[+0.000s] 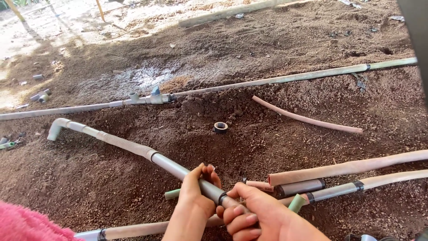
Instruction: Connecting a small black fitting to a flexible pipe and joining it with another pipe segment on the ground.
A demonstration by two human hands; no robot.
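Observation:
My left hand is wrapped around a grey pipe that runs up and left over the soil. That pipe continues into a ribbed flexible section and ends in an elbow fitting. My right hand grips the near end of the same pipe at a black band, fingers curled over it. Both hands sit close together at the bottom centre. A small green fitting lies just left of my left hand.
A long grey pipe with a blue-handled valve crosses the soil bed. A roll of black tape lies in the middle. Tan and grey pipes lie at the right. Loose fittings sit at the left. Pink cloth fills the bottom-left corner.

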